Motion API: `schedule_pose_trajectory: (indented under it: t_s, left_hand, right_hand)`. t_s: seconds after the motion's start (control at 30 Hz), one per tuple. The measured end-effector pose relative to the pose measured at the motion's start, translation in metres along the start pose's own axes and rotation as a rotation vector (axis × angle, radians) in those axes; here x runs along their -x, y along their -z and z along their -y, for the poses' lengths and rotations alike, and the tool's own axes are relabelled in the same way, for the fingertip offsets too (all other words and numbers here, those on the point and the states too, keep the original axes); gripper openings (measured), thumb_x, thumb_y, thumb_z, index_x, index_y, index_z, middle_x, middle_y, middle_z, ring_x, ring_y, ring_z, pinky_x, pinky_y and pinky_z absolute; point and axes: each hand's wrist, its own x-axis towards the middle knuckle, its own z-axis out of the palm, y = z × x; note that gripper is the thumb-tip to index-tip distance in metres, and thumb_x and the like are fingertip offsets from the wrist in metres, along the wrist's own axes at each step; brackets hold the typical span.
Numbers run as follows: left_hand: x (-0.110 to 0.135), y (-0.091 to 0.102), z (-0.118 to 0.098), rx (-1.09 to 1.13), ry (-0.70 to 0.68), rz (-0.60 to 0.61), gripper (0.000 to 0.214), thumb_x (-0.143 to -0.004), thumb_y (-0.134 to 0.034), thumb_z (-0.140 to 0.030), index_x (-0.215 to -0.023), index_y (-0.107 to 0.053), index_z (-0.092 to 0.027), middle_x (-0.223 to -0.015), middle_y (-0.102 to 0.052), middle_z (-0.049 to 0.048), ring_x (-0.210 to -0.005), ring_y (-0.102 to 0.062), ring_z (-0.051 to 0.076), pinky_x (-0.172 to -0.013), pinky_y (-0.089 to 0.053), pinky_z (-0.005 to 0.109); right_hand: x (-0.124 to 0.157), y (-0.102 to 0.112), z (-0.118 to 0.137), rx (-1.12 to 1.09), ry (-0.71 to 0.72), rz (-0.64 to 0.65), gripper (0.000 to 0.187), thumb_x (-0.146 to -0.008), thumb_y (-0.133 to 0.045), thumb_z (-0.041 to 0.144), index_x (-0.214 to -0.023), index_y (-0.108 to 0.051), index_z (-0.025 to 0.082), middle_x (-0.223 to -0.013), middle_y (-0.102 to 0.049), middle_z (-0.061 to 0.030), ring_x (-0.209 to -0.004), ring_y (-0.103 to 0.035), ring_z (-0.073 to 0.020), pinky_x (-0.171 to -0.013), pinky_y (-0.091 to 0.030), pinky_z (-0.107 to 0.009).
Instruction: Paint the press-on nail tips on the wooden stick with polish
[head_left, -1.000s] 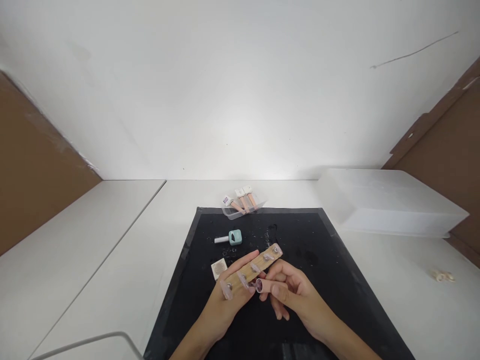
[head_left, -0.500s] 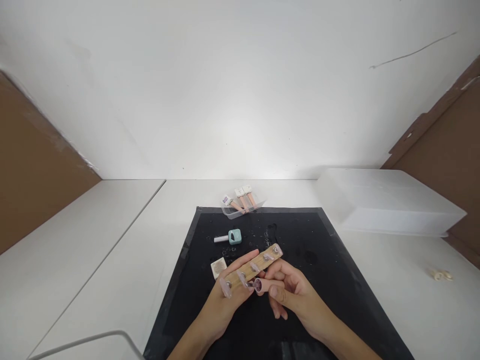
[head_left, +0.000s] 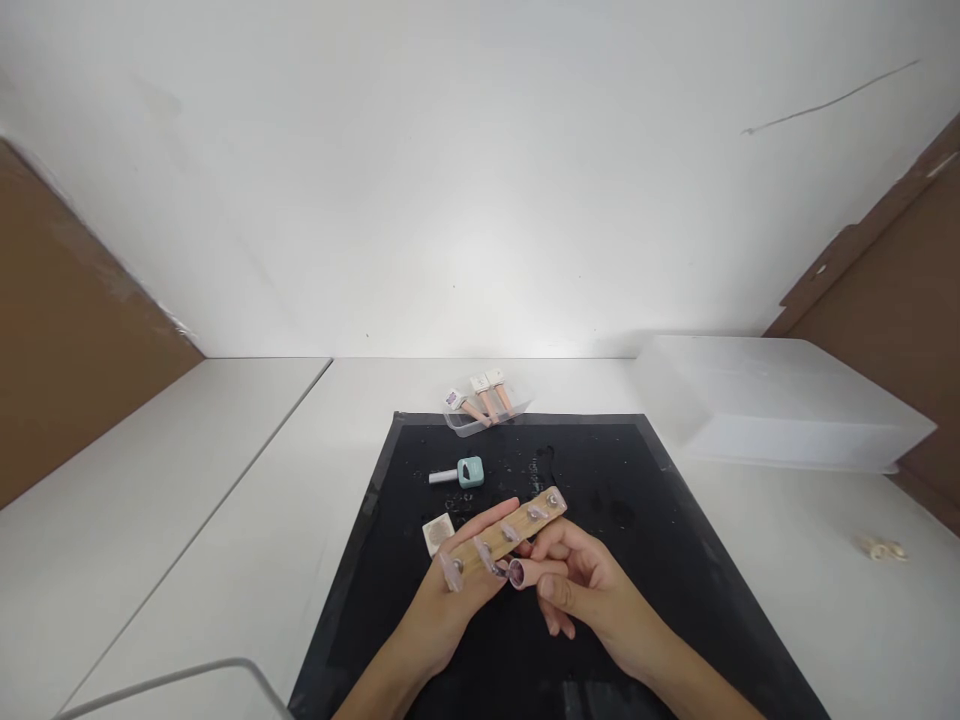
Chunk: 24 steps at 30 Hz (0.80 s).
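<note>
Head view: wooden stick point(head_left: 501, 535), bottle label point(head_left: 470, 472) illegible

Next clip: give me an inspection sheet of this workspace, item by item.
surface: black mat on white table.
job's things: wooden strip carrying false nails, held over the mat.
clutter: teal bottle lying down; square pad; clear tray of three bottles; pale item.
grips: left hand holds the strip; right hand fingertips at one nail tip, hold unclear.
cables: none certain; thin dark line on wall, cannot tell.
surroundings: translucent box; brown panels either side.
</note>
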Motion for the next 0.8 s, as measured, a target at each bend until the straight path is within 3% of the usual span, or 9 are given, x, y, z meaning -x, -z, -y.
schedule_pose_trajectory:
  t_s: [0.37, 0.5, 0.63, 0.8]
  left_hand:
    - [-0.001, -0.002, -0.003, 0.019, 0.017, -0.039, 0.051, -0.070, -0.065, -0.036, -0.119, -0.053, -0.024, -0.093, -0.064, 0.0047, -0.089, -0.055, 0.019, -0.085, -0.040, 0.032]
    - [-0.001, -0.001, -0.001, -0.067, -0.010, -0.053, 0.045, -0.075, -0.061, -0.033, -0.118, -0.053, -0.024, -0.094, -0.065, 0.0043, -0.092, -0.054, 0.018, -0.085, -0.039, 0.030]
    - [-0.001, 0.001, 0.002, -0.166, -0.013, -0.072, 0.042, -0.077, -0.059, -0.030, -0.119, -0.052, -0.027, -0.103, -0.065, 0.0028, -0.095, -0.055, 0.016, -0.089, -0.038, 0.029]
    - [-0.002, 0.002, -0.001, -0.220, -0.006, -0.044, 0.044, -0.077, -0.058, -0.031, -0.121, -0.050, -0.027, -0.115, -0.061, 0.0039, -0.106, -0.052, 0.019, -0.095, -0.035, 0.032]
  right_hand:
    - [0.004, 0.003, 0.007, -0.023, 0.073, 0.008, 0.026, -0.070, -0.070, 0.036, -0.079, -0.054, 0.018, -0.065, -0.061, 0.0008, -0.040, -0.046, -0.0057, -0.038, -0.030, -0.018]
    - [0.010, 0.006, 0.012, 0.011, 0.249, -0.053, 0.019, -0.073, -0.068, 0.034, -0.081, -0.055, 0.021, -0.071, -0.060, -0.0001, -0.043, -0.045, -0.0072, -0.041, -0.032, -0.020]
    - [0.013, 0.003, 0.016, 0.276, 0.504, -0.126, 0.010, -0.076, -0.064, 0.021, -0.083, -0.058, 0.025, -0.074, -0.057, -0.0010, -0.059, -0.050, -0.0136, -0.052, -0.038, -0.025]
    - [0.011, -0.003, 0.020, 0.580, 0.690, -0.154, 0.028, -0.073, -0.059, 0.004, -0.087, -0.060, 0.027, -0.076, -0.056, -0.0019, -0.063, -0.053, -0.0165, -0.052, -0.039, -0.026]
